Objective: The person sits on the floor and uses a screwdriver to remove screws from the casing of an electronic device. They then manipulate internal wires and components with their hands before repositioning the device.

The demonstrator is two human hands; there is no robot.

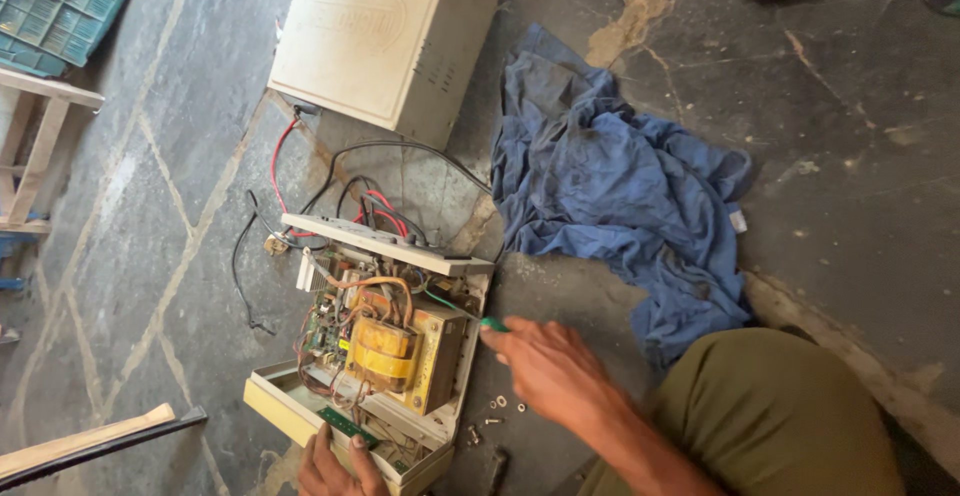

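Stone floor, person seated, olive trouser knee (770, 406) at lower right. Opened power unit (375, 356) lies on the floor ahead of the knee, lid off: yellow-taped transformer (385, 351) in the middle, green circuit board (335, 321) just left of it, red and black wires (350, 206) trailing out the far end.

Right hand (550, 366) closed around a green-handled screwdriver (490, 324); the thin shaft reaches into the unit's right side near the transformer. Left hand (335, 466) grips the near edge of the casing, fingers curled over the rim. Hands well apart.

Loose screws and washers (495, 411) on the floor just beside the unit, under the right hand. Cream metal cover (385, 36) sits beyond it; crumpled blue cloth (620, 186) to the right.
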